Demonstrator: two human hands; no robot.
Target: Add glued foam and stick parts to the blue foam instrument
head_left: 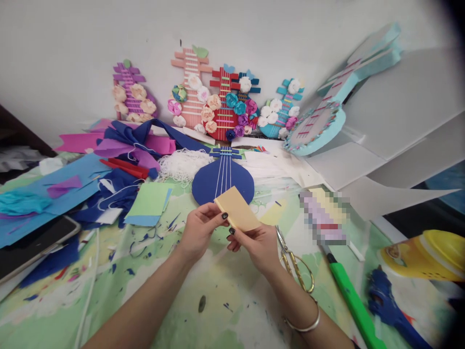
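White cord (pixel 89 286) slack across the near left, not far from the left forearm (pixel 145 295): perhaps easily snagged by a low sweep. Just to the right, blue scraps (pixel 114 267) strewn over the patterned cloth (pixel 218 320); liable, by the look of it, to cling to anything sticky. Farther off, left of centre, white yarn (pixel 181 165) in a loose tangle, close up against the blue lute-shaped piece (pixel 240 174); one careless nudge, and possibly a loop caught on that strung neck. On to centre, and yellow paper (pixel 238 211) tilted up in front of the lute shape's near edge: could crease or skew under too hard or uneven a pinch. Right again, gold-handled scissors (pixel 292 259) just beside the right wrist (pixel 276 271), blades toward the far side; could be knocked askew by a backward drop of the arm. Farthest right, blue glue gun (pixel 387 295); hot or cold, impossible to tell, so a possible burn for a straying elbow.

And the hands! Left hand (pixel 199 230) nearly closed, in a narrow thumb-and-finger pinch on the yellow paper's left edge. Right hand (pixel 256 249) just as narrow, with thumb along the near edge and fingers curled beneath.
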